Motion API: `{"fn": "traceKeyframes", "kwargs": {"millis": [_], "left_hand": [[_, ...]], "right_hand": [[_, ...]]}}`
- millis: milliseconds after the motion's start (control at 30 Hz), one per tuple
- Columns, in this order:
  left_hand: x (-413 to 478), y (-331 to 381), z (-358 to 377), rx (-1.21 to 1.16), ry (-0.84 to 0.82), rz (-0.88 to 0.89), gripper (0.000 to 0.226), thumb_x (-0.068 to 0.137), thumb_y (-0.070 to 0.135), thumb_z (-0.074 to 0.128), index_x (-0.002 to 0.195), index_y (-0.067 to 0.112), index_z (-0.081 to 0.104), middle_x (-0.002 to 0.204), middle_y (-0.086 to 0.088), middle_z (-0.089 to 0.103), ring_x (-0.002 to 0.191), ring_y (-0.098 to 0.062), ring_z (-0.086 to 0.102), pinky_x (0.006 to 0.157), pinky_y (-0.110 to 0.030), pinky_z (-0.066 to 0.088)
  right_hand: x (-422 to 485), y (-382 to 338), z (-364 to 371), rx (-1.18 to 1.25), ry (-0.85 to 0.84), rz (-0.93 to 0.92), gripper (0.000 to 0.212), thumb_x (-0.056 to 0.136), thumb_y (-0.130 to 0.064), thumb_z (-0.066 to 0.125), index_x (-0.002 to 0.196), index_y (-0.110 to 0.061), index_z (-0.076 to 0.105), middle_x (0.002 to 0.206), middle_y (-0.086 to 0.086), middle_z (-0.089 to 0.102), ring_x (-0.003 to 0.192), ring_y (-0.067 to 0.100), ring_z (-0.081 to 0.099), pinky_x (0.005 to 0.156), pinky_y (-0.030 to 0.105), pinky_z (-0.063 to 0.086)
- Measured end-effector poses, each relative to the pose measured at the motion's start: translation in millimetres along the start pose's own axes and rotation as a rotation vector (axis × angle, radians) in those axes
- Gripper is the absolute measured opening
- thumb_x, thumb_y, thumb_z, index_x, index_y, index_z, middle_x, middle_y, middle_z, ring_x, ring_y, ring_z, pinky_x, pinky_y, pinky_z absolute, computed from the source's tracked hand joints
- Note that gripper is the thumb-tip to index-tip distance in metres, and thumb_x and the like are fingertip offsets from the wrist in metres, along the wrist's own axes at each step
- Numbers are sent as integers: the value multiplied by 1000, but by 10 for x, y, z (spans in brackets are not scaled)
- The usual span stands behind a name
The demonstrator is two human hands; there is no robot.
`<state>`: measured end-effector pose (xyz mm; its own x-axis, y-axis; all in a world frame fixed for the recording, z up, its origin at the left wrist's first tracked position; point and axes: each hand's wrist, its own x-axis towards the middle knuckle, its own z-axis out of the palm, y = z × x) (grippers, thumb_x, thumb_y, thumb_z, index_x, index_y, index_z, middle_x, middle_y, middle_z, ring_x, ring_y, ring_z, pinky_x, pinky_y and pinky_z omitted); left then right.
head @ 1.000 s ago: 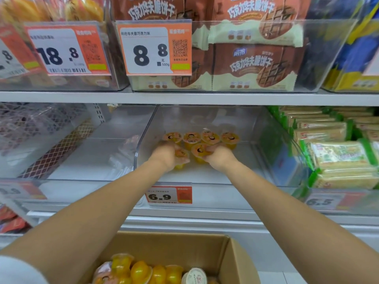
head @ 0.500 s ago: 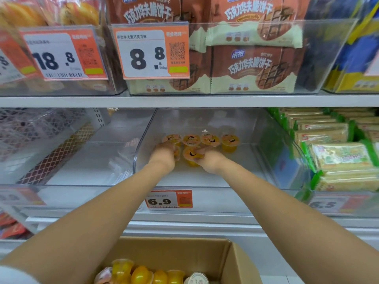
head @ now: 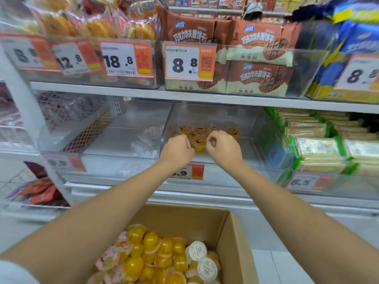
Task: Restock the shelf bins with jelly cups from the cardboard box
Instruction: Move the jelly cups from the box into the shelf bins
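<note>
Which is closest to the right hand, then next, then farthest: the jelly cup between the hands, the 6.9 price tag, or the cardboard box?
From the right hand:
1. The jelly cup, just left of it, between both hands in the clear bin.
2. The 6.9 price tag, below and left, on the bin's front.
3. The cardboard box, far below, nearest the camera.

Bright, even, nearly shadowless store light, with motion blur smearing the price tags and far-left packets, soft glare on clear bins, edges bowed by wide-angle distortion.
</note>
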<state>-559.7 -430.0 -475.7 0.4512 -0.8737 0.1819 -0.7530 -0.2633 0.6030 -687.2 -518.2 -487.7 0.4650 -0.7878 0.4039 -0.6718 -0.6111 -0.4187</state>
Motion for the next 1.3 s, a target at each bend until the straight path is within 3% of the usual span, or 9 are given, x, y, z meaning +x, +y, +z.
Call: {"fn": "traceKeyframes", "kwargs": {"millis": [167,400,500,633,800,933,1033,1133,1300], "left_hand": [[-737,-198,-133,-64,46,-58,8,78,22,58,75,20,51,70,2,58,68,-20,55,58,-31,41],[-1464,-1798,194,303,-510,-327,17,85,28,58,91,13,63,102,-6,67,97,-27,64,80,-34,53],[-1631,-2557,433,527,-643,-418,39,82,35,50,118,20,57,112,-7,63,106,-28,59,86,-39,53],[-1718,-3071,678,575,-702,-466,67,81,37,50,143,24,30,126,-11,56,115,-31,54,94,-44,50],[-1633,-3075,861,729,-744,-430,79,89,33,59,149,7,14,142,-11,43,135,-31,28,102,-37,41],[-1648,-3087,868,832,-720,-323,68,91,17,58,145,5,20,134,-14,49,122,-29,48,98,-36,45],[-1674,-3044,806,770,-692,-341,75,84,19,67,143,10,21,127,-14,52,116,-29,50,94,-37,47],[-1664,-2940,725,622,-639,-428,61,81,29,68,131,12,37,122,-13,53,111,-28,53,89,-35,46],[-1588,-2618,495,414,-510,-330,38,77,39,71,98,26,42,99,3,59,96,-22,58,87,-40,43]], "right_hand": [[-784,-360,107,61,31,-147,5,84,-19,57,81,-16,54,68,-6,51,63,22,51,56,34,41],[-1584,-357,1264,-53,-638,-160,28,88,-19,51,114,-20,63,115,2,64,102,22,61,84,34,52],[-1751,-358,1857,-144,-859,-195,45,88,-19,56,133,-21,54,137,7,51,128,29,46,102,43,43],[-1941,-425,2544,-303,-1102,-277,70,88,-20,63,150,-27,29,163,5,-1,149,27,0,116,51,17],[-2098,-424,2953,-372,-1120,-298,70,96,-7,45,154,-30,14,162,5,-9,148,32,3,117,48,18],[-2209,-360,3073,-421,-958,-373,64,95,-5,45,149,-30,22,159,14,7,136,40,28,109,46,31],[-2207,-417,3131,-428,-741,-497,51,86,-13,63,133,-23,46,136,21,44,109,37,54,90,42,45],[-2151,-423,3044,-412,-707,-547,47,87,-10,55,133,-18,46,126,19,51,104,35,56,89,41,42],[-1992,-191,2451,-65,-712,-177,35,101,-33,34,133,-22,44,124,11,58,108,31,56,91,40,44]]}}
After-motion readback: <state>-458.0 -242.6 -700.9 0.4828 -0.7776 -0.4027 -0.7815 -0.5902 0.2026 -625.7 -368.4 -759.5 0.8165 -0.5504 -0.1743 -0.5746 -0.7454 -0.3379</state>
